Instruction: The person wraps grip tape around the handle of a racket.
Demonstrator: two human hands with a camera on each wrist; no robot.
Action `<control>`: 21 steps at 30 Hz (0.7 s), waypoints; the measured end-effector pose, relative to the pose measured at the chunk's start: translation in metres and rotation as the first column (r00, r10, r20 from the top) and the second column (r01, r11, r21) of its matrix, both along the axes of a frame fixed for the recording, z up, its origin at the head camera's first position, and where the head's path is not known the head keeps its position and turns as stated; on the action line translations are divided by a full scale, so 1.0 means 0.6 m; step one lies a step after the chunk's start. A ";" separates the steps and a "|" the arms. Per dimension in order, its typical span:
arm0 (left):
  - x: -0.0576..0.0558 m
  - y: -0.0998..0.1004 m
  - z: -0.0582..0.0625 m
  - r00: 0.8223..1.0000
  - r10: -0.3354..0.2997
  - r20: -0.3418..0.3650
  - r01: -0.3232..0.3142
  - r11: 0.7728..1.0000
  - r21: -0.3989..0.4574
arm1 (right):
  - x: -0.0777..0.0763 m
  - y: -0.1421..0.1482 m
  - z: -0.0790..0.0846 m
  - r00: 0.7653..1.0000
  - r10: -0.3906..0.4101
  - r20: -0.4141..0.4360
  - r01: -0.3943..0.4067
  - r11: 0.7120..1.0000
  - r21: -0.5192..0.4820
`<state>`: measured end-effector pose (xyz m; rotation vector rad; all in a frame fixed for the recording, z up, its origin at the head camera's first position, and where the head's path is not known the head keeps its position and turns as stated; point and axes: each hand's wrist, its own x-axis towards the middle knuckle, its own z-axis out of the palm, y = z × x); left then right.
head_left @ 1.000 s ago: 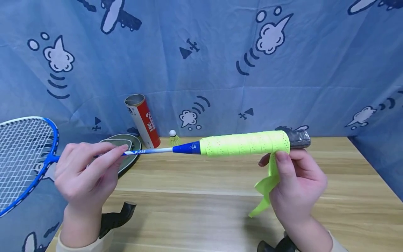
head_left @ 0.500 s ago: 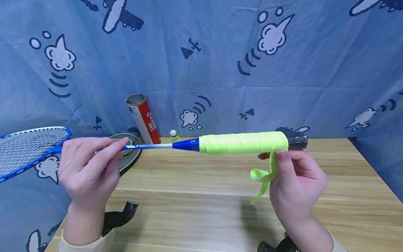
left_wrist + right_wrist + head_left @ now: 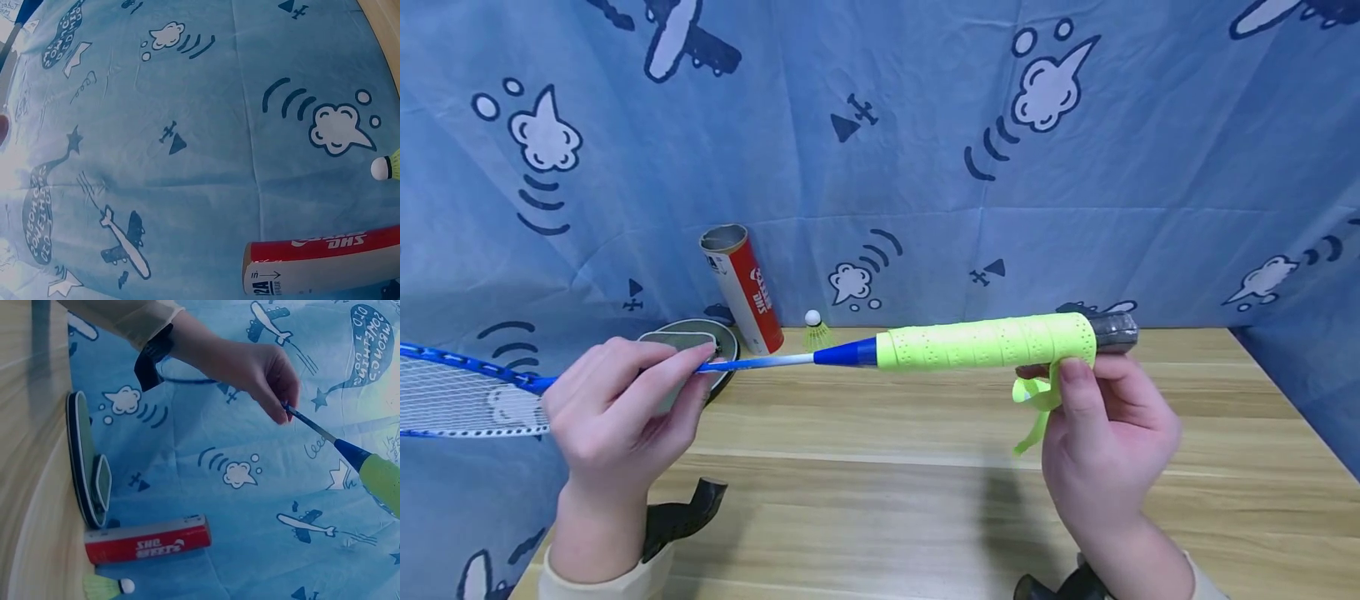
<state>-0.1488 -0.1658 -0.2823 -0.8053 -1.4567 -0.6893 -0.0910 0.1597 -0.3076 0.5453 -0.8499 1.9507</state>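
Observation:
A blue and white badminton racket is held level above the table in the head view. My left hand pinches its thin shaft, with the strung head out to the left. Bright yellow-green perforated grip tape covers most of the handle in overlapping turns, and the dark butt end sticks out at the right. My right hand pinches the tape with thumb and fingers just under the handle near that end; a loose curled tail hangs beside it. In the right wrist view the left hand shows on the shaft.
Behind the racket, a red and white shuttlecock tube stands on the wooden table. Next to it are a yellow shuttlecock and a dark green racket cover, partly behind the left hand. A blue patterned cloth hangs at the back.
The racket has turned about its shaft, its strung head tilting over and lower. The tape's edge has crept slightly toward the butt, and the loose tail hangs shorter. Both hands keep nearly the same places.

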 end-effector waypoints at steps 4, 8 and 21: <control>0.001 -0.001 0.001 1.000 0.005 -0.005 -0.005 1.000 -0.004 | 0.000 0.000 0.001 1.000 0.019 -0.011 -0.019 1.000 -0.018; 0.004 0.003 0.006 1.000 0.019 0.018 -0.019 1.000 0.001 | 0.000 -0.002 0.003 0.996 0.065 -0.069 -0.068 0.997 -0.041; 0.002 0.010 0.010 0.996 0.088 0.016 -0.088 0.995 0.042 | 0.002 0.000 -0.002 1.000 0.011 -0.002 -0.011 1.000 0.008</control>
